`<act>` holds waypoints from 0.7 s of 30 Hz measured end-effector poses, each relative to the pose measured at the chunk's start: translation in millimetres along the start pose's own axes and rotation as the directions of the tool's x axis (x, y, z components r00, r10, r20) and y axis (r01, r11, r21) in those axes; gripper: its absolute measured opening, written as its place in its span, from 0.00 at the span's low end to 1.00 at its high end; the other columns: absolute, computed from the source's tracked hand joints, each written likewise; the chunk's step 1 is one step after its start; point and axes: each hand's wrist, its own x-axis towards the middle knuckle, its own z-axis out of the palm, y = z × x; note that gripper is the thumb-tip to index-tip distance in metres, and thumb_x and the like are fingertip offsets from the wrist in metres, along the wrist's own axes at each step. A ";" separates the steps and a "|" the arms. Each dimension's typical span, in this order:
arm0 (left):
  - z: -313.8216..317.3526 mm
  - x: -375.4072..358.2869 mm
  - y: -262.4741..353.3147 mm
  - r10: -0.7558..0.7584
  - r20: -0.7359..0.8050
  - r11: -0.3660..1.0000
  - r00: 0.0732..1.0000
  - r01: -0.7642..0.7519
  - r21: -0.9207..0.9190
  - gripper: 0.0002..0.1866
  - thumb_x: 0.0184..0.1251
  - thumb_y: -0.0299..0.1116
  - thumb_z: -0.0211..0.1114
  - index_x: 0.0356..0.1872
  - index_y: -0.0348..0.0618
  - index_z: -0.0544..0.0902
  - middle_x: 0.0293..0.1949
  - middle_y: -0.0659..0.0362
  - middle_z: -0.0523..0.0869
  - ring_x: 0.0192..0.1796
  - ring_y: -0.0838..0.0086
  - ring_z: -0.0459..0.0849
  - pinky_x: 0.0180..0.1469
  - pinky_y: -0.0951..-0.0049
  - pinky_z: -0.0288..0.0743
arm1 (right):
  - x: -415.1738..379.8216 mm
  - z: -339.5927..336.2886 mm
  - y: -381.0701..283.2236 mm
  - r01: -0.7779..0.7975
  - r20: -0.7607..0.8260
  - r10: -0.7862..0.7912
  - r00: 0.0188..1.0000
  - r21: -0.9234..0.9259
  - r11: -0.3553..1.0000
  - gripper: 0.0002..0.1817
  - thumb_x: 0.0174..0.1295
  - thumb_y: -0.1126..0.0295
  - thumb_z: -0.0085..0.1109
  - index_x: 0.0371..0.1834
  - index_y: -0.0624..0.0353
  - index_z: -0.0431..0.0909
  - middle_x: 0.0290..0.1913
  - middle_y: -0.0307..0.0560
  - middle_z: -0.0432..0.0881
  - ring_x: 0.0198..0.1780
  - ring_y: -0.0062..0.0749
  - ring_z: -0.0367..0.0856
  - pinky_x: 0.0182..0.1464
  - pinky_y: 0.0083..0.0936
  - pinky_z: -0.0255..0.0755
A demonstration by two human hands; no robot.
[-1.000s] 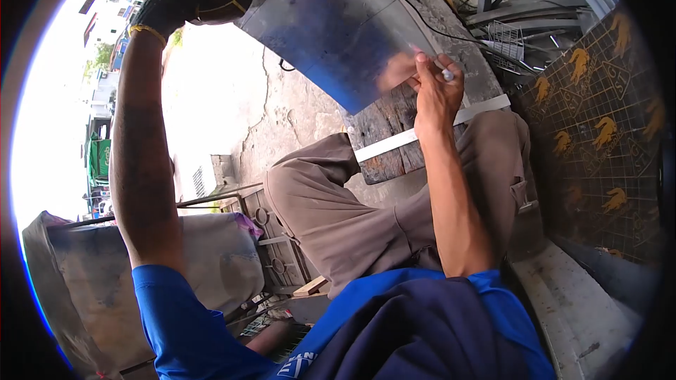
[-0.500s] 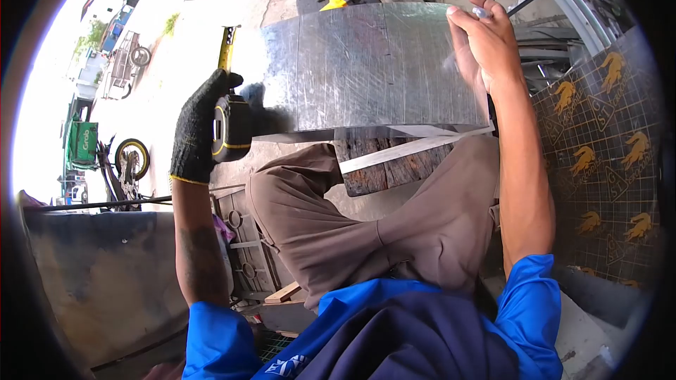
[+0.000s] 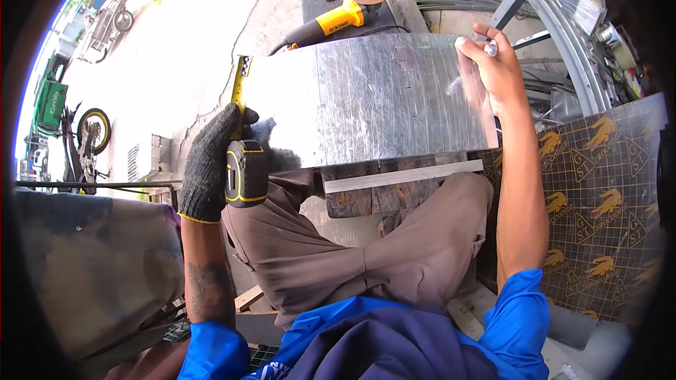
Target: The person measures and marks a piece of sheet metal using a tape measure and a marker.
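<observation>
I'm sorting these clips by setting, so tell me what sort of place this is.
Probably an open-air metalworking spot: a yellow angle grinder lies beyond the shiny metal sheet, and the gloved left hand holds a tape measure.

Shirt [image 3: 517, 317] and trousers [image 3: 359, 253]; left hand [image 3: 208, 165] gloved
Shirt: blue short sleeves [image 3: 217, 353], navy front [image 3: 401, 345], white lettering [image 3: 273, 371]; trousers: brown; glove [image 3: 199, 186]: dark knit, yellow cuff edging [image 3: 198, 220]; right hand [image 3: 501, 74]: bare

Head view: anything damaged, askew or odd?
Yes, mildly: the metal sheet is scratched across its face, and the wooden plank below it looks rough and worn. Also uneven: the left hand is gloved, the right hand bare.
</observation>
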 end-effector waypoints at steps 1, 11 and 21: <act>-0.6 0.6 0.2 -0.026 0.017 0.999 1.000 0.027 -0.021 0.18 0.79 0.48 0.66 0.49 0.41 0.86 0.32 0.64 0.85 0.28 0.81 0.84 0.29 0.79 0.79 | -1.2 0.7 1.0 -0.022 0.016 0.021 1.000 0.057 0.998 0.32 0.64 0.69 0.76 0.67 0.67 0.72 0.48 0.50 0.87 0.49 0.28 0.85 0.57 0.23 0.78; -17.1 6.5 -12.1 -0.069 0.089 0.994 0.994 0.076 -0.080 0.20 0.78 0.47 0.67 0.51 0.36 0.88 0.40 0.58 0.90 0.34 0.79 0.86 0.35 0.77 0.79 | -1.5 -0.2 8.5 -0.038 0.056 0.035 0.998 0.054 0.998 0.31 0.64 0.68 0.76 0.67 0.66 0.72 0.48 0.49 0.86 0.53 0.29 0.85 0.61 0.25 0.76; -13.5 -7.6 35.9 0.029 -0.009 0.809 1.000 -0.019 0.588 0.18 0.82 0.47 0.61 0.50 0.41 0.87 0.44 0.58 0.92 0.34 0.81 0.84 0.40 0.76 0.79 | -2.3 -4.8 -1.4 0.109 -0.051 -0.127 0.991 -0.269 0.957 0.28 0.71 0.60 0.72 0.65 0.66 0.72 0.52 0.54 0.88 0.48 0.28 0.88 0.54 0.24 0.79</act>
